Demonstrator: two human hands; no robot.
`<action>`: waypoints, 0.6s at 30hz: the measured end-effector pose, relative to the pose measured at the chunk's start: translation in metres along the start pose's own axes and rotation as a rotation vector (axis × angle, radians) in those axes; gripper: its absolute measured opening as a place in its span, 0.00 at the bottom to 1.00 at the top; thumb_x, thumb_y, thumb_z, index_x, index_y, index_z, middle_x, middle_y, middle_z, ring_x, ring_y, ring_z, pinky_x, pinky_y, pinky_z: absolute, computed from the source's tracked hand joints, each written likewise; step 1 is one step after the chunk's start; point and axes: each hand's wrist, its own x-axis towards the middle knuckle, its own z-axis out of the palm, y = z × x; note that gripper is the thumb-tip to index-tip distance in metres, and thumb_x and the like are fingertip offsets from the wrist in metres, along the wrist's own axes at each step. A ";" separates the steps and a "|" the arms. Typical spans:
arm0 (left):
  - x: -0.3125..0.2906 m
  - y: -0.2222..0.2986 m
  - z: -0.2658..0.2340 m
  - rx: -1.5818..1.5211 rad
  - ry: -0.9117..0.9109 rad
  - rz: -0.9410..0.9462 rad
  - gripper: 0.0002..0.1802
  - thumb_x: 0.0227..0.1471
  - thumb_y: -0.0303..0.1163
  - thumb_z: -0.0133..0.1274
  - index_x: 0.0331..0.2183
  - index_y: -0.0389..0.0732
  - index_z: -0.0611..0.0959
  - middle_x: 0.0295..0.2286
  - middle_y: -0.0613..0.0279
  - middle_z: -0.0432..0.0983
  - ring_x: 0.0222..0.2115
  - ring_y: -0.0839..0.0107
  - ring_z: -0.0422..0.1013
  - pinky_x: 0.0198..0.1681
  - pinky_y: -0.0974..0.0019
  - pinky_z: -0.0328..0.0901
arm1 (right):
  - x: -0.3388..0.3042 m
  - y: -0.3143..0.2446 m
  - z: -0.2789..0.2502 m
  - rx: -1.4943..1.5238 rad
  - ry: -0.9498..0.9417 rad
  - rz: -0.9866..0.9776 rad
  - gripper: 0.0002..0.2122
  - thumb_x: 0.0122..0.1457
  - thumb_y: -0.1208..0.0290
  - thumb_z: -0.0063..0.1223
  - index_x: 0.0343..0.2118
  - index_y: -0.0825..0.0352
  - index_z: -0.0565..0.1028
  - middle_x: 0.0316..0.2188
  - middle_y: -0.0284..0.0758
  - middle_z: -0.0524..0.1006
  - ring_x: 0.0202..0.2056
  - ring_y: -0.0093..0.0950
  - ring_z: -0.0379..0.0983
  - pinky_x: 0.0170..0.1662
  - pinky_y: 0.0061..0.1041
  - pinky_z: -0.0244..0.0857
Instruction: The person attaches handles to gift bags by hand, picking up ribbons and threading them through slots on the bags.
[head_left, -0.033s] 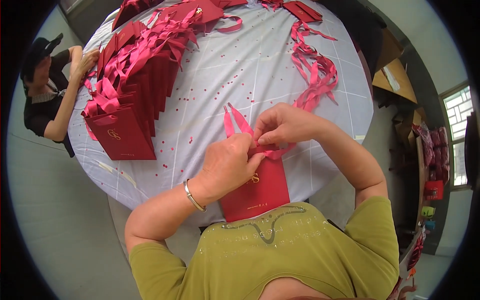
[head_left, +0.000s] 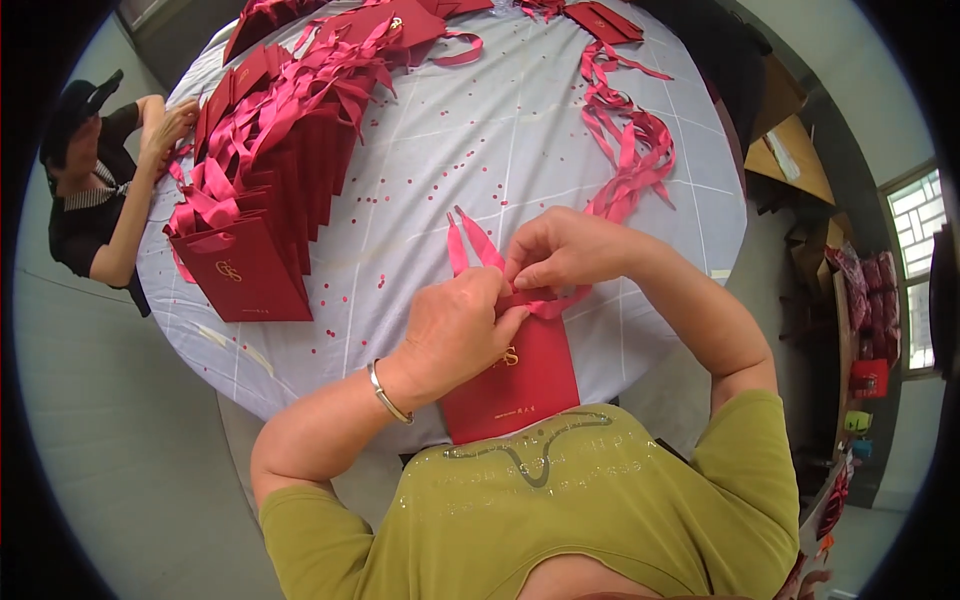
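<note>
Red paper gift bag lay flat at the near edge of the round table, right against the person's green shirt; pink ribbon ran through the bag's top edge, two loose tails pointing away from the bag toward the table centre; left hand rested on the bag's upper part, fingers curled and pinching the ribbon at the top edge; right hand just beyond the bag's top, fingertips pinched on the same ribbon, touching the left hand; silver bangle on the left wrist. Stack of finished red bags with ribbon handles stood well left of the bag; pile of loose pink ribbons beyond it to the right; red paper dots scattered around it; another person sat at the table's far left edge. Judged: threading or knotting went best with the bag pinned flat, the ribbon kept untwisted, both tails pulled even, gently so the hole did not tear.
</note>
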 end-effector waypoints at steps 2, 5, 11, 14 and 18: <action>0.000 0.001 0.001 0.029 0.004 0.007 0.14 0.41 0.34 0.67 0.27 0.38 0.79 0.23 0.55 0.77 0.22 0.57 0.75 0.25 0.59 0.68 | 0.006 -0.004 -0.004 -0.135 -0.150 0.075 0.06 0.57 0.74 0.58 0.37 0.69 0.79 0.26 0.29 0.79 0.25 0.15 0.73 0.28 0.16 0.67; 0.000 0.003 0.002 0.090 -0.001 0.032 0.15 0.42 0.35 0.67 0.28 0.38 0.78 0.24 0.55 0.77 0.22 0.57 0.75 0.24 0.59 0.68 | 0.018 -0.004 -0.007 -0.147 -0.220 0.102 0.08 0.56 0.72 0.60 0.37 0.68 0.79 0.25 0.29 0.78 0.24 0.16 0.72 0.27 0.17 0.66; -0.003 0.006 0.002 0.093 0.036 0.068 0.15 0.42 0.35 0.67 0.28 0.38 0.77 0.23 0.55 0.77 0.22 0.56 0.75 0.24 0.60 0.68 | 0.030 0.004 -0.007 -0.039 -0.216 0.269 0.10 0.51 0.73 0.64 0.37 0.66 0.80 0.22 0.29 0.77 0.21 0.17 0.69 0.24 0.18 0.63; -0.003 0.007 0.000 0.102 0.027 0.081 0.15 0.42 0.34 0.67 0.28 0.38 0.78 0.24 0.55 0.77 0.22 0.56 0.75 0.24 0.60 0.68 | 0.031 0.004 -0.004 0.006 -0.211 0.324 0.10 0.50 0.75 0.64 0.36 0.67 0.80 0.23 0.29 0.77 0.21 0.17 0.68 0.24 0.18 0.62; -0.001 0.001 0.002 0.056 -0.025 0.001 0.15 0.42 0.35 0.66 0.28 0.38 0.78 0.24 0.54 0.78 0.23 0.55 0.76 0.26 0.58 0.69 | 0.030 0.018 0.005 0.062 -0.159 0.193 0.08 0.50 0.78 0.62 0.34 0.68 0.79 0.24 0.29 0.77 0.22 0.17 0.70 0.23 0.19 0.63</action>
